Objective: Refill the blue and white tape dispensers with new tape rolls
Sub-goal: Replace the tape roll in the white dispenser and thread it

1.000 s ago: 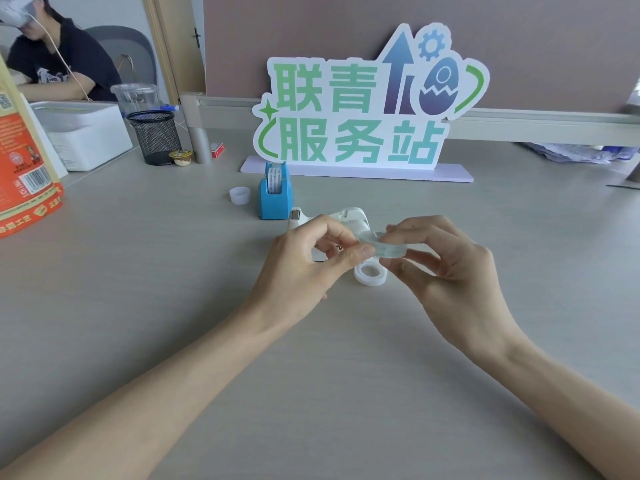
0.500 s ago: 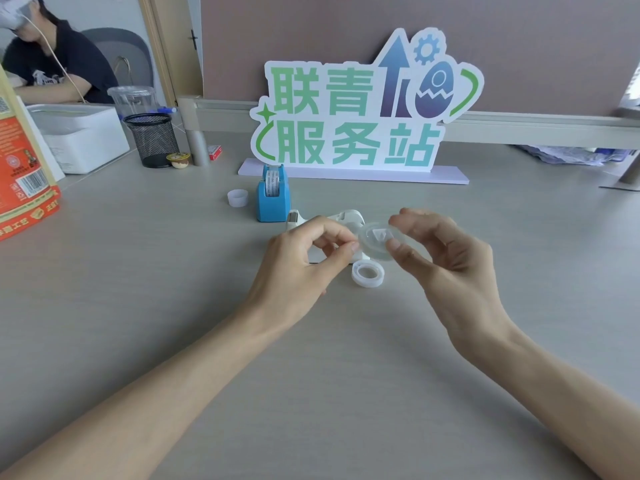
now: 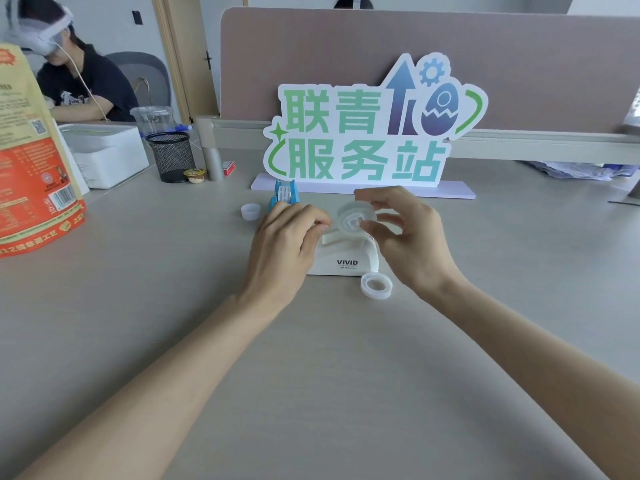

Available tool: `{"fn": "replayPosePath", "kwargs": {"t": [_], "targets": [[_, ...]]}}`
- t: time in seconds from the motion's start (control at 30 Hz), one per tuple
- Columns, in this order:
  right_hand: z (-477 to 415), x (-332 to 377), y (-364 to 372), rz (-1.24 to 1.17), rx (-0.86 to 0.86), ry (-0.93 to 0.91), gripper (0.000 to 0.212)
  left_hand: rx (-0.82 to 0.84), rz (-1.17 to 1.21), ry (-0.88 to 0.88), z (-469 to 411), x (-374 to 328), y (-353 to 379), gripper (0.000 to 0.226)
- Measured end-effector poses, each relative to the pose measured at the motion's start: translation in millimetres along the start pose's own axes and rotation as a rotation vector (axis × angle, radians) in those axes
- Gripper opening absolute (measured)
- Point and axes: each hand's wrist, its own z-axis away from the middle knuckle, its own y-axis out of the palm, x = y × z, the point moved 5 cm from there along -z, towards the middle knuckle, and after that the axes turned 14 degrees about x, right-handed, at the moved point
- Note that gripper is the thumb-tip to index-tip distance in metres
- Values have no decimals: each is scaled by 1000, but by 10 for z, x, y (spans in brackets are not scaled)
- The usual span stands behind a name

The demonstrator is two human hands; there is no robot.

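Observation:
A white tape dispenser [image 3: 346, 261] marked VIVID stands on the grey desk. Just above it my right hand [image 3: 412, 240] holds a clear tape roll [image 3: 353, 218] upright on its white hub. My left hand [image 3: 287, 244] pinches the loose end of that tape at the roll's left side. An empty white roll core [image 3: 376, 286] lies on the desk touching the dispenser's front right corner. The blue tape dispenser [image 3: 284, 195] stands behind my left hand with a roll in it, its lower part hidden.
A small white cap [image 3: 250, 212] lies left of the blue dispenser. A green-lettered sign [image 3: 363, 140] stands behind. At the left are an orange bag [image 3: 31, 188], a white box [image 3: 107, 154], a black mesh cup [image 3: 171, 157]. A person sits beyond.
Both hands moved away from me and up over the white dispenser. The tape roll turned from flat to upright, facing me.

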Motion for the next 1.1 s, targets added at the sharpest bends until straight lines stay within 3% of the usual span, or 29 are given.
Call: {"fn": "replayPosePath", "kwargs": {"t": [0.9,1.1], "targets": [[8,-153,150,55,65,65,29,76,-89,-68,41,81,126,4],[97,-232,142,69,-49,79,25,71,-78,-65,44,86,133,4]]}}
